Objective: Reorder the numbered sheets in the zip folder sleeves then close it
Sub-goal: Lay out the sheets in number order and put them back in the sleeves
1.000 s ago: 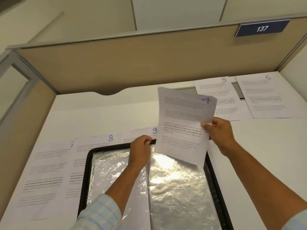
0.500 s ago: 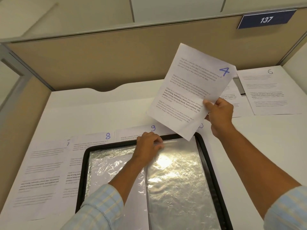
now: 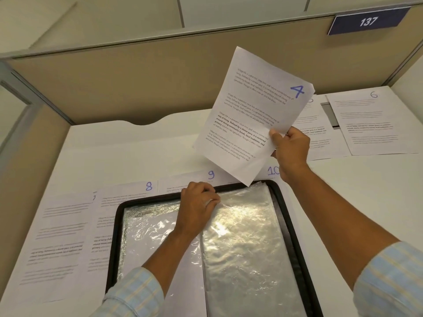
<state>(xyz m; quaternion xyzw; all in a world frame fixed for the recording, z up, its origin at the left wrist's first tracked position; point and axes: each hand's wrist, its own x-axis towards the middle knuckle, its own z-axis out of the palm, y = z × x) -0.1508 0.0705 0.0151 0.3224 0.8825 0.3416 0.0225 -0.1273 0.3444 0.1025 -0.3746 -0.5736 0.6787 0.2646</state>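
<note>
An open black zip folder lies on the white desk, its shiny clear sleeves facing up. My left hand pinches the top edge of a sleeve near the folder's spine. My right hand holds the sheet numbered 4 up in the air, tilted, above the folder's far right corner. Sheets 7, 8, 9 and 10 lie partly under the folder. Sheet 6 lies at the far right, with another sheet half hidden behind sheet 4.
A tan partition wall closes the desk's far side, with a blue sign reading 137 at the upper right. A side panel bounds the desk on the left. Bare white desk stretches right of the folder.
My right hand has lifted sheet 4 up and to the right, off the folder. My left hand has settled onto the top edge of a sleeve and pinches it.
</note>
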